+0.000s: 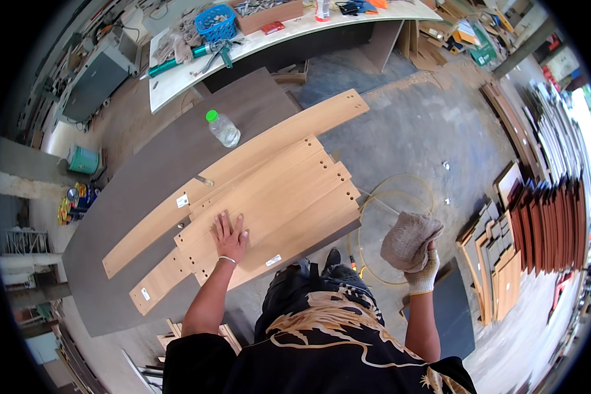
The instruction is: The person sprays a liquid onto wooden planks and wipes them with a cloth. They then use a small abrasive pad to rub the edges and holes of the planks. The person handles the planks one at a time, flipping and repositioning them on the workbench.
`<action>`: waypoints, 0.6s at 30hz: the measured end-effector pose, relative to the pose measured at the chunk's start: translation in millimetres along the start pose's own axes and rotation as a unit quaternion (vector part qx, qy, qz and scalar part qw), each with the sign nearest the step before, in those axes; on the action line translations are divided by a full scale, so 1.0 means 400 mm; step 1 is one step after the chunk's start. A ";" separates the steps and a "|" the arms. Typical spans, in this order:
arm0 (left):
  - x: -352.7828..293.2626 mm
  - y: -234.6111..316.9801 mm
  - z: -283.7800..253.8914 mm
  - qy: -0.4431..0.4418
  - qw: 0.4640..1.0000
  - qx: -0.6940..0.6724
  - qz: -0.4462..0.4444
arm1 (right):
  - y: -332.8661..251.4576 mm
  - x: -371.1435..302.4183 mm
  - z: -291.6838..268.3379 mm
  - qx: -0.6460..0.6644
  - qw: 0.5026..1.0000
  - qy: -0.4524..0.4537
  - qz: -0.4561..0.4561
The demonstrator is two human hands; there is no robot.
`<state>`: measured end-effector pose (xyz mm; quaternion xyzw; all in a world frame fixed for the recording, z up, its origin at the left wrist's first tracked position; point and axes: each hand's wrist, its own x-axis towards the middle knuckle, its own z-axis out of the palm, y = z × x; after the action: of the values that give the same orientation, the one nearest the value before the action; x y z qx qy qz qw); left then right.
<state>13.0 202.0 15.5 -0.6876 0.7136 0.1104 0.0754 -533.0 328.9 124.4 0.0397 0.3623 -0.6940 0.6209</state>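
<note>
My bare left hand rests flat, fingers spread, on light wood-coloured panels that lie side by side and partly overlap. Rows of dark holes run along their ends, and white labels are stuck on some. Off to the right, my right hand, in a pale knitted glove, grips a bunched grey-brown cloth held out over the floor. Beyond the panels lies a longer, narrow wooden board. All of these boards are on a large dark tabletop.
A clear bottle with a green cap stands on the dark top's far part. A white bench holds a blue basket and tools. A yellowish hose coils on the floor. Stacked reddish-brown panels stand at the right.
</note>
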 end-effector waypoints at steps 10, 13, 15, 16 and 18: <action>0.073 0.029 0.031 0.047 0.994 -0.028 0.099 | 0.208 -0.093 0.055 0.046 0.997 0.040 -0.050; 0.108 0.072 0.018 0.050 0.993 -0.014 0.101 | 0.243 -0.136 0.073 0.059 0.994 0.055 -0.069; 0.107 0.072 0.009 0.036 0.994 -0.006 0.099 | 0.252 -0.169 0.106 0.066 0.991 0.065 -0.094; 0.107 0.067 0.019 0.052 0.992 -0.010 0.114 | 0.250 -0.178 0.110 0.058 0.990 0.074 -0.106; 0.112 0.046 0.026 0.087 0.985 -0.016 0.147 | 0.249 -0.192 0.120 0.047 0.986 0.089 -0.131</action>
<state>-7.6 162.1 -5.1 -0.5837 0.8087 0.0711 -0.0152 -407.9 369.8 153.3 0.0833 0.3851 -0.7793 0.4873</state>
